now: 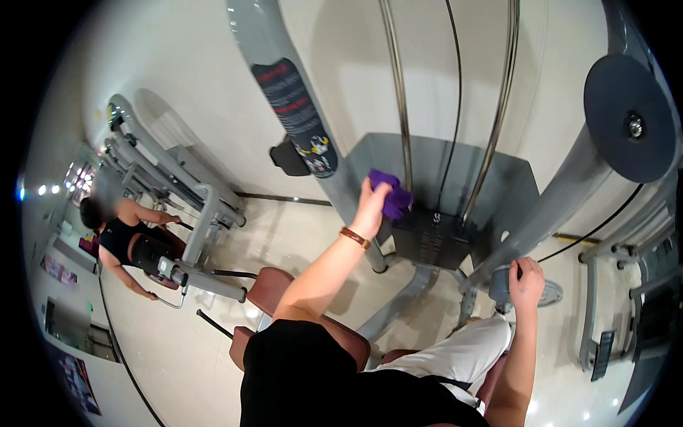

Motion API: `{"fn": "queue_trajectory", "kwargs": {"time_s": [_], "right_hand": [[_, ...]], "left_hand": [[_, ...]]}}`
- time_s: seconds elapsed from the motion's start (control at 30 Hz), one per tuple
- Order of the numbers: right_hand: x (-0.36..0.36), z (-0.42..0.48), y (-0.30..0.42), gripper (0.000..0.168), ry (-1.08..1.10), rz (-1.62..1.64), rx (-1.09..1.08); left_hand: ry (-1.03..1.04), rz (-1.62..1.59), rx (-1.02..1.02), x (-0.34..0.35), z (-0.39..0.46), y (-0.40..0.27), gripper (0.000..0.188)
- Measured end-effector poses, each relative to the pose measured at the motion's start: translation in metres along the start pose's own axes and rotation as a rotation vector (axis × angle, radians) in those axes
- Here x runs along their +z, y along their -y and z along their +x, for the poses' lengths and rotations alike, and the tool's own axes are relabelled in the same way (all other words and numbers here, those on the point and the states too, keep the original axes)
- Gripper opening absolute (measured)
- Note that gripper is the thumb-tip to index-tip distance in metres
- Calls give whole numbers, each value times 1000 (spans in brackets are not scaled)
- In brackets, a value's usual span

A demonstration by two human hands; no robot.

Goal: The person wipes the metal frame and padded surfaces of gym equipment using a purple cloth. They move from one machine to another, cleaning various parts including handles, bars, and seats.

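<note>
My left hand (pixel 372 207) grips a crumpled purple cloth (pixel 394 198) in front of the gym machine's weight stack (pixel 427 240). A brown band circles that wrist. Two chrome guide rods (pixel 397 91) and a black cable (pixel 454 64) rise above the stack. Low on the right, my right hand (pixel 525 283) curls over the top of a grey round machine part (pixel 549 292); a dark bit shows between its thumb and fingers. My leg in white trousers (pixel 453 349) is beside reddish-brown seat padding (pixel 347 339).
A grey upright with a printed instruction placard (pixel 296 117) stands left of the stack. At right, a frame tube (pixel 555 203) carries a large dark disc (pixel 629 117). Another person (pixel 125 235) sits at a machine on the left. More equipment (pixel 603 320) stands far right.
</note>
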State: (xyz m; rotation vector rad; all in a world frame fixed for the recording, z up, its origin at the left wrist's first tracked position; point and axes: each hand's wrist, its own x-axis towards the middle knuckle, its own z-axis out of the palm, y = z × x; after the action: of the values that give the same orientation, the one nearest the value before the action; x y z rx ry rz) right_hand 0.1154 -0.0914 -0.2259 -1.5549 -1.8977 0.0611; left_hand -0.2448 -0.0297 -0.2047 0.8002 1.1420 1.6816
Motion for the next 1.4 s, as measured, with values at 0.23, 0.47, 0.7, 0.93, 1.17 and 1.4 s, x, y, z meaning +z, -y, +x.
{"fn": "queue_trajectory", "kwargs": {"time_s": [0.23,0.47,0.7,0.93,1.17,1.4], "right_hand": [[6,-3,-9,13,-14,26,-47],[16,-5,-9,12,-27,20,-53],[12,-6,-17,12,-74,-7,-61],[13,-6,-14,10,-74,-8,-82],[12,-5,-12,11,-25,22,-141],[11,-6,-11,11,-52,-49,-91]], "left_hand": [[-218,362,1089,32,25,-265,43],[-754,1137,1368,40,121,-375,63],[-645,1652,1514,32,97,-315,56],[-627,1264,1444,6,109,-306,59],[-578,852,1349,37,132,-385,42],[-509,545,1560,145,106,-458,35]]}}
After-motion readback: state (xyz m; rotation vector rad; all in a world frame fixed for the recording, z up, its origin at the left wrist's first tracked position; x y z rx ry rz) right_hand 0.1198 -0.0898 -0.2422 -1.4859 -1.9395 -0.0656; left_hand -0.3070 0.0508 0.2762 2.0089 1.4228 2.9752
